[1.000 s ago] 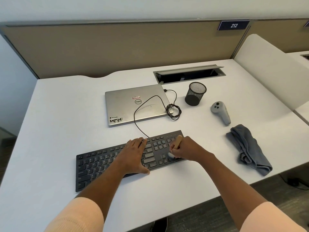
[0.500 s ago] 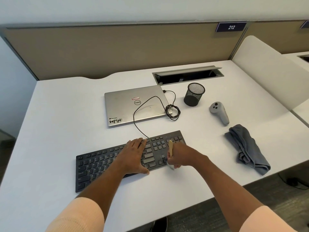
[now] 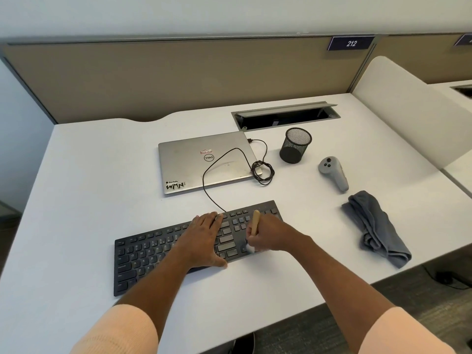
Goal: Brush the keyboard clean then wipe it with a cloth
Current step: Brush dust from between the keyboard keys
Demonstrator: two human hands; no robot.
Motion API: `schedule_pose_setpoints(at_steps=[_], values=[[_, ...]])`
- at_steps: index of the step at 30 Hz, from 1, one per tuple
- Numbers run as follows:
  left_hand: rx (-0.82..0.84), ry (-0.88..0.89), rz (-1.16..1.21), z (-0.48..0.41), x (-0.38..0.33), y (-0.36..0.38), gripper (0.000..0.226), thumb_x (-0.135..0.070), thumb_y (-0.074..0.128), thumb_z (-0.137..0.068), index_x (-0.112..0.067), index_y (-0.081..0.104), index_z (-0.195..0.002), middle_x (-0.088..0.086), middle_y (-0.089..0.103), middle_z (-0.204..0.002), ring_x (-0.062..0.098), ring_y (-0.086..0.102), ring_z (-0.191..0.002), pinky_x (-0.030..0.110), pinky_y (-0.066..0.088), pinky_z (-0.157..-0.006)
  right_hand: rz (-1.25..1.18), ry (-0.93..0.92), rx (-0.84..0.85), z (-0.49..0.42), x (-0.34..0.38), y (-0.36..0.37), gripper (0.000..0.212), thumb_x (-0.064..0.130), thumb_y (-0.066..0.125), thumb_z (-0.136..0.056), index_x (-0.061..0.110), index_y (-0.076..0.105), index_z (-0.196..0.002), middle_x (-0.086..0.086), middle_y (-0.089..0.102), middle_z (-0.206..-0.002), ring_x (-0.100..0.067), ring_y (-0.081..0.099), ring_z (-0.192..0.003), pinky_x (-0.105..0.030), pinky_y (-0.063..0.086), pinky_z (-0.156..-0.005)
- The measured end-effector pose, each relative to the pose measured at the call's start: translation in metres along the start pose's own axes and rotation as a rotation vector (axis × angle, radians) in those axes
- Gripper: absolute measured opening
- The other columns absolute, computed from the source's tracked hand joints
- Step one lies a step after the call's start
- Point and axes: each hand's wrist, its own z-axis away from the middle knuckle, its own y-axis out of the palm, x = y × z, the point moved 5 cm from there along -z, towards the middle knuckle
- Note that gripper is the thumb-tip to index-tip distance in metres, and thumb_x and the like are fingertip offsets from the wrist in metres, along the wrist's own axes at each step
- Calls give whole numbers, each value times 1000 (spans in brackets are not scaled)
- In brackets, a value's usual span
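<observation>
A black keyboard [image 3: 153, 254] lies slanted on the white desk [image 3: 89, 187] near its front edge. My left hand [image 3: 204, 238] rests flat on the keys right of the keyboard's middle, fingers straight. My right hand [image 3: 270, 236] grips a small brush with a light wooden handle [image 3: 255, 222]; its pale bristles touch the keys near the keyboard's right end. A crumpled grey cloth [image 3: 375, 226] lies on the desk to the right, apart from both hands.
Behind the keyboard lies a closed silver laptop [image 3: 204, 162] with the black keyboard cable [image 3: 260, 169] looped beside it. A black mesh pen cup [image 3: 295, 145] and a grey controller [image 3: 333, 172] stand further right. An open cable hatch [image 3: 286, 116] sits at the back.
My right hand has shifted the brush left along the right end of the keyboard, and the handle now stands more upright. My left hand has stayed in place on the keys.
</observation>
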Motion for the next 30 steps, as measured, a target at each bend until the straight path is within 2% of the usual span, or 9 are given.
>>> schedule_pose_setpoints(at_steps=[3,7,11,15,19,22,24,27,30], values=[[-1,0,0,0,0,0,130,-78,66,-70,-15,-5,-159,9,2,-167,26,3,-153,38,-3,-122,-17,-42,-16,2,2,4,12,10,59,-83,12,68,-75,-2,67,-70,-7,51,-56,-10,36,-47],[-8,0,1,0,0,0,130,-78,66,-70,-15,-4,-159,9,3,-167,27,4,-153,37,-4,-121,-2,2,81,5,-6,8,21,9,62,-83,22,59,-66,5,63,-66,-9,61,-58,-26,52,-58],[-10,1,4,0,0,0,130,-78,66,-69,-15,-3,-160,9,3,-167,27,3,-153,38,-3,-122,-95,-21,-74,7,-7,-1,13,8,60,-81,14,67,-72,5,64,-69,-7,54,-61,-21,44,-57],[-2,3,-4,0,1,0,130,-79,65,-70,-15,-4,-160,9,2,-167,26,2,-153,36,-6,-120,-62,6,-76,8,-20,2,25,10,62,-77,26,56,-59,6,61,-63,-4,48,-53,-21,45,-63],[14,2,-7,0,-2,-3,131,-78,67,-70,-17,-5,-159,9,2,-167,27,4,-152,38,-2,-122,-140,18,-191,9,-20,-3,10,6,60,-79,8,64,-71,-9,66,-69,-10,47,-57,-23,40,-56],[16,3,-29,-1,-6,-10,136,-84,66,-65,-17,-6,-160,9,6,-166,28,9,-151,41,4,-123,-84,73,-177,8,-29,2,11,10,60,-79,12,65,-70,-3,66,-67,-13,55,-57,-26,46,-56],[-12,8,-35,-4,-10,-13,138,-90,60,-62,-17,-5,-159,9,8,-166,28,11,-151,43,6,-124,-118,142,-307,7,-39,-7,14,14,59,-83,8,67,-74,-6,68,-68,-22,63,-62,-33,49,-56],[-50,31,-31,-17,-26,-12,138,-92,57,-63,-14,-5,-159,11,6,-166,27,8,-152,43,5,-125,-207,166,-488,3,-39,-29,15,17,61,-88,9,73,-84,-1,69,-74,-15,62,-65,-21,43,-56],[-44,64,-30,-33,-44,-10,138,-89,60,-64,-11,-3,-159,11,4,-166,27,6,-152,44,6,-125,-290,143,-465,-10,-30,-42,15,17,62,-88,14,76,-93,3,73,-91,-11,63,-78,-13,42,-66]])
